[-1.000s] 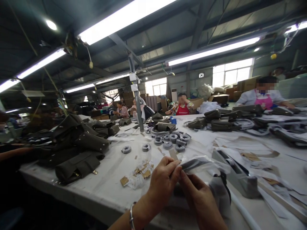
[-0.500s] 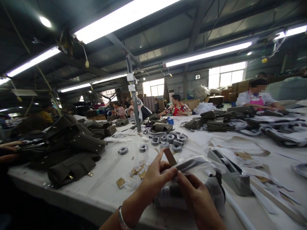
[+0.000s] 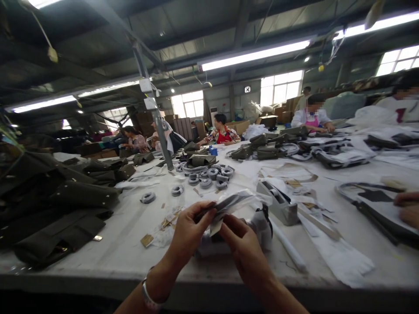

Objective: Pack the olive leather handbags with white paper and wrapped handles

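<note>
Between my two hands is a dark flat piece in a clear plastic sleeve, tilted up to the right. My left hand, with a silver bracelet at the wrist, pinches its near left end. The closed fingers of my right hand are at a small pale tab hanging below the sleeve; whether the tab belongs to the sleeve I cannot tell. Just beyond and under my hands lies a bundle wrapped in translucent white material, partly hidden.
A grey tape dispenser stands to the right, near a white roll. Coiled grey straps lie farther back. Dark green bags are piled at left. Another person's hand touches a bag at right. A post rises beyond.
The view has swung right and down. The brown strip that stood up by my left fingers is now turned down, and a pale tab shows between my hands. A co-worker's hand has appeared at right.
</note>
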The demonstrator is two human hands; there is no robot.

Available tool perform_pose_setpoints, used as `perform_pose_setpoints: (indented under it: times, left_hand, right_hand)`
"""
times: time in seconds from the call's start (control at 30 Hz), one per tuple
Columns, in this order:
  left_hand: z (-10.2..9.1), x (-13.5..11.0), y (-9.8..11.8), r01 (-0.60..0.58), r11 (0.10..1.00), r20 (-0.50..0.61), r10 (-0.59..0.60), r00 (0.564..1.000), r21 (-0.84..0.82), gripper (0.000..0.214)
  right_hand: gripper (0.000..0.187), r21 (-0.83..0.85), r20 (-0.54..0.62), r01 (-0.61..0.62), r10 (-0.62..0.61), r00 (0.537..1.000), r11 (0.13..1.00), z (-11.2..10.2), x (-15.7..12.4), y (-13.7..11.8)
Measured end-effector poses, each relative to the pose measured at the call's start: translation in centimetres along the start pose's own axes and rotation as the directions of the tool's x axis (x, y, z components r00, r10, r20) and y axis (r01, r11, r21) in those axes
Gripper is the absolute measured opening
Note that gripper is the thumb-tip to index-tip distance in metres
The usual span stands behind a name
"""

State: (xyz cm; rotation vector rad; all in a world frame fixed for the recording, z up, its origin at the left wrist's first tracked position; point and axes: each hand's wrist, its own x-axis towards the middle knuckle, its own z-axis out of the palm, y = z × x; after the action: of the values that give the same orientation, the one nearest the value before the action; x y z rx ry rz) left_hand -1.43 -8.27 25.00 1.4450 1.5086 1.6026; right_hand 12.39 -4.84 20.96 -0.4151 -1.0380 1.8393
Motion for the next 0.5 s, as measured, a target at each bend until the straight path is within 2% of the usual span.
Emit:
perform_pose_setpoints:
  times: [0.17,0.3,0.5]
  left_hand:
    - [0.3,-0.3,-0.1,-0.017,1.0,0.017,0.016,1.0,0.02,0.03]
    - [0.5,-0.4,-0.2,-0.005,1.0,-0.011,0.005,1.0,0.006,0.031]
    - [1.0,-0.6,-0.1,0.015,1.0,-0.05,-0.016,0.999,-0.024,0.029]
  right_hand:
    - [0.036,-0.072,-0.094,0.077,-0.084,0.992,0.994,0.5,0.6,0.9]
    - [0.039,-0.135,-0.161,0.093,-0.115,0.98,0.987,0.8,0.9,1.3]
    - [0.037,-0.252,-0.168,0.139,-0.185,0.968,0.958,0.5,1.0,2.2]
